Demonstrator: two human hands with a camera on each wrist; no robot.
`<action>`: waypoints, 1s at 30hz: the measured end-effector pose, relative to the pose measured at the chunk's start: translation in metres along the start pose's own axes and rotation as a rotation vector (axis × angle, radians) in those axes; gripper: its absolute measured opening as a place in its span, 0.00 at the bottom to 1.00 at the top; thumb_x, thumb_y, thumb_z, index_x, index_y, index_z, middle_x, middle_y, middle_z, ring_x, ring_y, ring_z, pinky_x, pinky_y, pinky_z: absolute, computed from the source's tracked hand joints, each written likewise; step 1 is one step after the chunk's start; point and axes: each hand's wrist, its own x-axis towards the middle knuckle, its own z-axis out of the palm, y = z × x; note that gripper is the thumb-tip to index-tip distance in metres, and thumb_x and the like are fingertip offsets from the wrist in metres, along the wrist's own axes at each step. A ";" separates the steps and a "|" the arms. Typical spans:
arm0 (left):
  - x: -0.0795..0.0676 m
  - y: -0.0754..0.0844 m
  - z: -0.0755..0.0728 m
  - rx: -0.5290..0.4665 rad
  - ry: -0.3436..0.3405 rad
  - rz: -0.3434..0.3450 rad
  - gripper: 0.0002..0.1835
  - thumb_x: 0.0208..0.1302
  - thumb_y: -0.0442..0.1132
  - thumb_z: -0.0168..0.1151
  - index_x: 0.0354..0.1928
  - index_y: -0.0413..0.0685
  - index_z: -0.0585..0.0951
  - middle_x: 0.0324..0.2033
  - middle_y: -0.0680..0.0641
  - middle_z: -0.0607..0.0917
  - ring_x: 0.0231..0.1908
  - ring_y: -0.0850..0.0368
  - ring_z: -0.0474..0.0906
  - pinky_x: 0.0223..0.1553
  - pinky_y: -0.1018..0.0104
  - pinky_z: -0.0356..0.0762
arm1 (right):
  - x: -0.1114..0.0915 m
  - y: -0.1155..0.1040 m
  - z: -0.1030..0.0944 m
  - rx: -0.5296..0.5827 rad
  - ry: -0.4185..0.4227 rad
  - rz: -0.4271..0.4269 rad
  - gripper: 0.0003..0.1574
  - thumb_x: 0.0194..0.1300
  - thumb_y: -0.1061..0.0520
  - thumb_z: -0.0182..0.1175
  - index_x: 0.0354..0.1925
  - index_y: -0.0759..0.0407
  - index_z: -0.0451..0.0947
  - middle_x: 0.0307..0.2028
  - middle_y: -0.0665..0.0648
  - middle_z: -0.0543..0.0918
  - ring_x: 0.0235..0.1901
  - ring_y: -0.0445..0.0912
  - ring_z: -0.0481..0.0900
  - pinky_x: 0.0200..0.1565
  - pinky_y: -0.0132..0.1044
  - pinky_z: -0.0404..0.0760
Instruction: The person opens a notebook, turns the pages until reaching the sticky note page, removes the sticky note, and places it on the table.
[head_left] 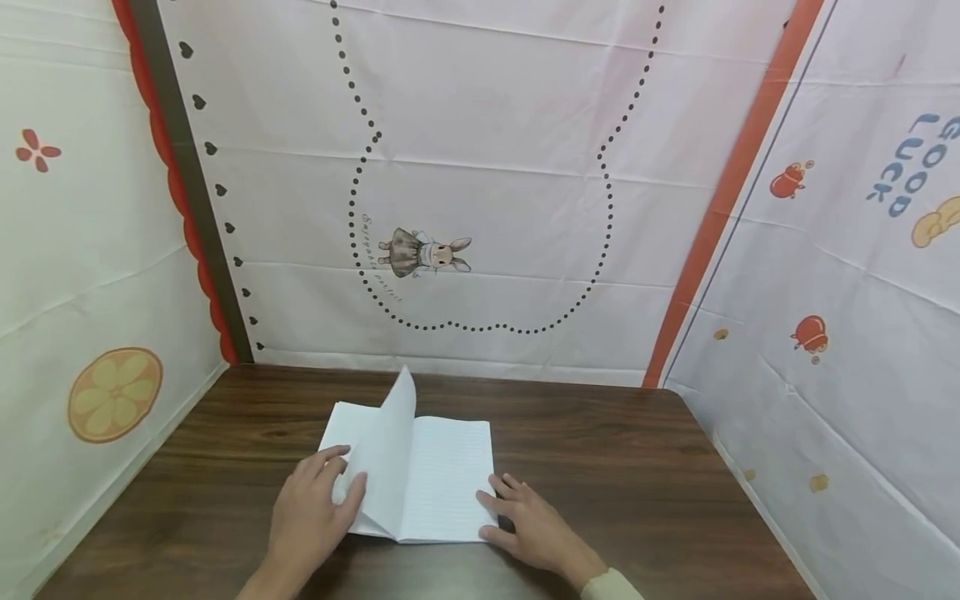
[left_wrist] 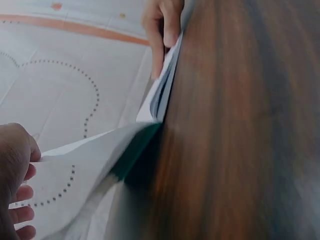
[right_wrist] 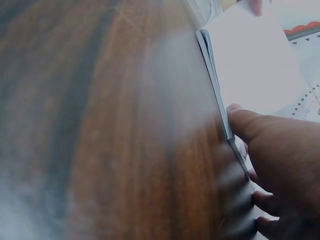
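One notebook [head_left: 450, 479], white-paged and ruled, lay open on a dark wood-grained table [head_left: 600, 467], a little left of the middle. One leaf [head_left: 390, 462] stood raised from the spine, curved and leaning left, its upper corner pointing away from the person. One left hand [head_left: 311, 504], at the notebook's left side, pinched that leaf between thumb and fingers. One right hand [head_left: 536, 525], fingers relaxed and spread, rested at the right edge, its thumb near the closer corner; a pale sleeve [head_left: 611, 586] showed at that wrist. One dark green surface [left_wrist: 137, 150] showed beneath the pages in the left wrist view. Three hanging cloths, mostly white, surrounded the table: the back cloth [head_left: 487, 192] with a dotted outline and a sideways rabbit figure [head_left: 423, 252]; the left with an orange slice [head_left: 115, 394]; the right with blue "GOOD LUCK" lettering [head_left: 911, 167].
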 end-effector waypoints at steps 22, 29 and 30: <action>-0.022 -0.041 -0.015 0.173 -0.443 -0.197 0.15 0.55 0.39 0.65 0.17 0.51 0.70 0.49 0.31 0.85 0.51 0.28 0.78 0.42 0.34 0.78 | 0.003 0.001 0.002 0.033 -0.007 0.021 0.37 0.73 0.32 0.54 0.71 0.46 0.73 0.73 0.61 0.69 0.74 0.62 0.64 0.70 0.63 0.66; -0.023 -0.044 -0.011 0.176 -0.605 -0.263 0.13 0.56 0.39 0.64 0.17 0.50 0.73 0.52 0.27 0.82 0.55 0.22 0.75 0.49 0.28 0.75 | 0.003 0.000 0.000 0.060 -0.022 0.041 0.38 0.72 0.31 0.55 0.71 0.46 0.73 0.73 0.61 0.69 0.73 0.62 0.65 0.70 0.63 0.66; -0.024 -0.045 -0.010 0.173 -0.614 -0.266 0.12 0.55 0.39 0.64 0.17 0.51 0.73 0.52 0.27 0.82 0.55 0.22 0.75 0.49 0.29 0.75 | 0.003 0.000 -0.001 0.064 -0.023 0.043 0.38 0.72 0.31 0.55 0.71 0.47 0.73 0.73 0.61 0.69 0.73 0.62 0.65 0.69 0.64 0.66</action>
